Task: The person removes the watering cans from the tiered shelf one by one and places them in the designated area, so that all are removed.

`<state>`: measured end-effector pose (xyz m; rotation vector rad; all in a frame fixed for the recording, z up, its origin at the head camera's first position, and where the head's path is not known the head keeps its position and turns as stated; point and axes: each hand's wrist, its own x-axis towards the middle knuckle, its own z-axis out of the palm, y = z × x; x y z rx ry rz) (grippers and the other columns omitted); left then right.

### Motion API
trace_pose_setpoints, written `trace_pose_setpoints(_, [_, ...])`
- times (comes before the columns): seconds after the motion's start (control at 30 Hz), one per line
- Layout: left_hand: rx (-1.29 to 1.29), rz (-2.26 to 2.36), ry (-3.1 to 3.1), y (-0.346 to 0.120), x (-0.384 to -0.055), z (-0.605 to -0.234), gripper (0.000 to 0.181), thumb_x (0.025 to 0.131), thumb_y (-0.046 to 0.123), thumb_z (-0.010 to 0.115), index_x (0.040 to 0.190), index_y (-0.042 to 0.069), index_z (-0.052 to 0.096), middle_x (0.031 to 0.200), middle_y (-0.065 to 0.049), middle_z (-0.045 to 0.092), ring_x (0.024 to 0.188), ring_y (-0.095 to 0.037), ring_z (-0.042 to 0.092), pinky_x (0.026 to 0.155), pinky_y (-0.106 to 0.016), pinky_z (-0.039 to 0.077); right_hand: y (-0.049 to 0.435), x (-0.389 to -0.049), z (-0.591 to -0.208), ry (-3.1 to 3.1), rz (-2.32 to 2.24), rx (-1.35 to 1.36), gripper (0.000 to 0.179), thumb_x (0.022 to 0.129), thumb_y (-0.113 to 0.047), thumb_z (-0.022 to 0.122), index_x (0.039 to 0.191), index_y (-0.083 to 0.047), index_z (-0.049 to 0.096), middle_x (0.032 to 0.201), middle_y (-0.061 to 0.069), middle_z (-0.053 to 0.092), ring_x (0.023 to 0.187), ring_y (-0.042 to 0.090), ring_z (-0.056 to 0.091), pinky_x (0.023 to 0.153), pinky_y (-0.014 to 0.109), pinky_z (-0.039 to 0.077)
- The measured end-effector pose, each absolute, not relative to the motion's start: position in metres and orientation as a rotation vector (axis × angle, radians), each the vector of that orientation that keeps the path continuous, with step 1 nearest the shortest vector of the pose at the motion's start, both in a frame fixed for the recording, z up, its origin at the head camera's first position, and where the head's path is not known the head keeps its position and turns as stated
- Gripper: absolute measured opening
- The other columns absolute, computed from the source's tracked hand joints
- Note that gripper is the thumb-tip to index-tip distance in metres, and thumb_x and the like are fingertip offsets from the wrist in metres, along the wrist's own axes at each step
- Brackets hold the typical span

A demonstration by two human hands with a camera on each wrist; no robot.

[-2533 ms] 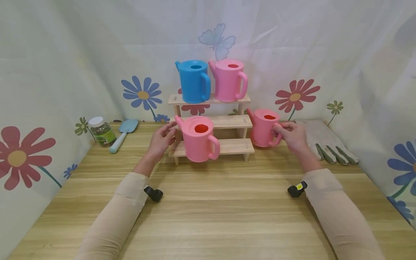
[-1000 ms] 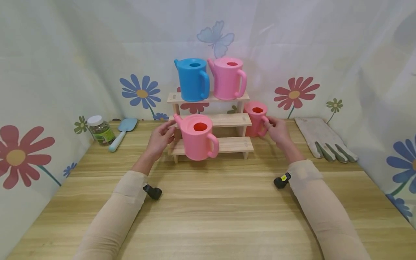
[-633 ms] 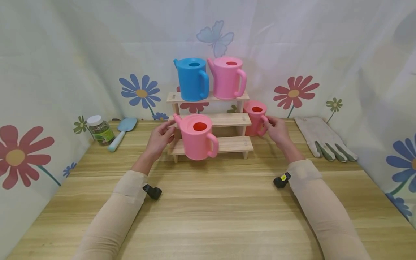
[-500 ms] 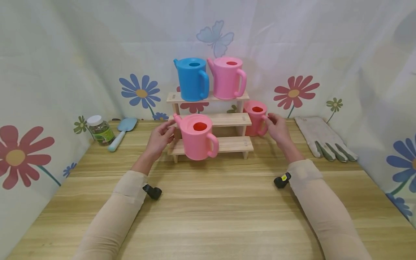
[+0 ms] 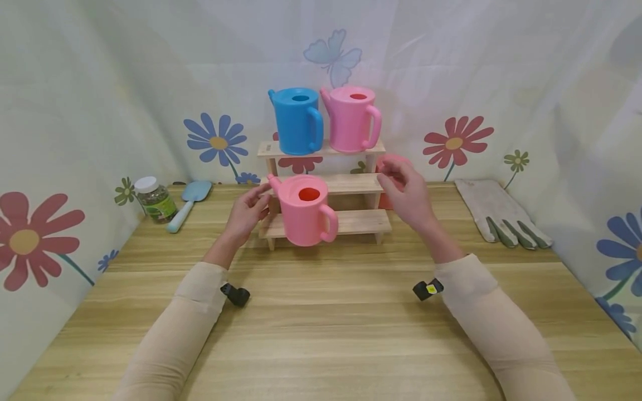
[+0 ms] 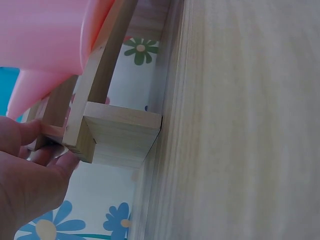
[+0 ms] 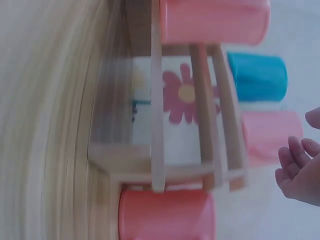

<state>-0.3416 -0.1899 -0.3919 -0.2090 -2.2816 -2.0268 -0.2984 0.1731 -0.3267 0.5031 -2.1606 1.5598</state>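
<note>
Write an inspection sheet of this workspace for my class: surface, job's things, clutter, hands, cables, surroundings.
Surface: wood-grain table.
Job's things: blue watering can and rear pink can on the wooden stand's top tier; front pink can on its bottom tier; side pink can beside its right end, partly hidden in the head view.
Clutter: jar, trowel at left; glove at right.
Hands: left hand holds the stand's left end; right hand raised, holding nothing.
Cables: nothing seen.
Surroundings: flower-print curtain.

Three-tier wooden stand (image 5: 361, 221) is standing upright; coral-pink watering can (image 5: 303, 220) is sitting upright on its bottom step, left of centre, spout pointing left, handle right; second pink can (image 7: 167, 215) is standing upright just beside the stand's right end, partly hidden
</note>
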Motion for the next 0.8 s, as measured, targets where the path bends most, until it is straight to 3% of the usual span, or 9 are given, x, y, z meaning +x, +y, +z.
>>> trace_pose_setpoints(0.17, [-0.208, -2.030, -2.278, -0.190, -0.340, -0.391, 0.043, 0.105, 0.016, 0.053, 0.147, 0.008, 0.050, 0.113, -0.013, 0.059, 0.110, -0.019, 0.058, 0.104, -0.042, 0.047, 0.148, -0.278, -0.325, -2.159, 1.642, 0.610, 0.038, 0.095, -0.015, 0.071, 0.129, 0.001, 0.063, 0.113, 0.013, 0.066, 0.105, 0.022, 0.062, 0.095, 0.027, 0.052])
trace_pose_setpoints(0.47, [-0.195, -2.032, -2.278, -0.191, -0.342, -0.394, 0.043, 0.105, 0.018, 0.053, 0.147, 0.008, 0.050, 0.119, -0.014, 0.059, 0.112, -0.019, 0.058, 0.102, -0.040, 0.048, 0.108, -0.257, -0.342, -2.297, 1.737, 0.732, 0.045, 0.090, -0.026, 0.078, 0.128, -0.004, 0.065, 0.112, 0.006, 0.068, 0.105, 0.021, 0.064, 0.093, 0.035, 0.054])
trace_pose_setpoints(0.6, [-0.193, -2.037, -2.282, -0.191, -0.344, -0.395, 0.044, 0.105, 0.019, 0.054, 0.148, 0.008, 0.049, 0.119, -0.016, 0.059, 0.113, -0.020, 0.058, 0.103, -0.043, 0.048, 0.097, -0.254, -0.353, -2.303, 1.729, 0.720, 0.041, 0.090, -0.022, 0.078, 0.124, -0.005, 0.067, 0.113, 0.006, 0.069, 0.101, 0.022, 0.064, 0.090, 0.039, 0.055])
trace_pose_setpoints(0.8, [-0.189, -2.036, -2.287, -0.191, -0.343, -0.394, 0.044, 0.105, 0.018, 0.053, 0.148, 0.009, 0.050, 0.124, -0.018, 0.058, 0.116, -0.023, 0.057, 0.103, -0.042, 0.048, 0.090, -0.255, -0.366, -2.255, 1.736, 0.663, 0.040, 0.089, -0.024, 0.079, 0.123, -0.006, 0.069, 0.107, 0.005, 0.071, 0.092, 0.021, 0.063, 0.078, 0.029, 0.056])
